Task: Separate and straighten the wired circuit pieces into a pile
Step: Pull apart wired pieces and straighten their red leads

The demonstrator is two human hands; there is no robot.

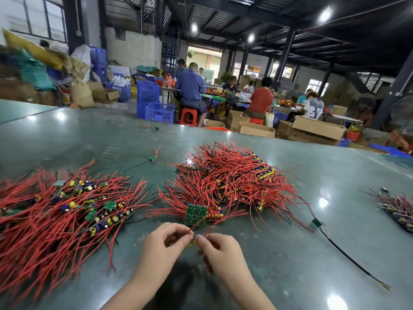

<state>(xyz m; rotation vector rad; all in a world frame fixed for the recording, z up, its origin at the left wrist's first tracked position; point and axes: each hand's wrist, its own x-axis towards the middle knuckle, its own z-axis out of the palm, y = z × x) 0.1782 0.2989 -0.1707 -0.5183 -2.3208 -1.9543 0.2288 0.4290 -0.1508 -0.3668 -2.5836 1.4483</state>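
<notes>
1. Left hand (pixel 166 239) and right hand (pixel 218 248) meet fingertip to fingertip, low centre, above the desk (pixel 290 253). Each grip pinched on one small wired circuit piece (pixel 192 241); yellow component just visible between the fingertips, red leads rising from the pinch.
2. Likely reason for the two-sided pinch: one grip to steady the part, the other to draw a lead out straight. A judgement only.
3. Just beyond the fingers, green board (pixel 196 215) face up at the near edge of the tangled heap (pixel 228 186). Heap placed dead ahead, probably as the supply within easy reach.
4. Sorted pile (pixel 67 211) to the left, wires fanned roughly one way, boards clustered mid-pile. Probably the drop spot; placed beside the left hand for a short carry.
5. Stray pieces: one (pixel 152 158) between the heaps, one with black lead (pixel 317 222) right of the tangle. Another bundle (pixel 397 206) at the far right edge.
6. No writing, brand or label legible anywhere; board markings too small to read.
</notes>
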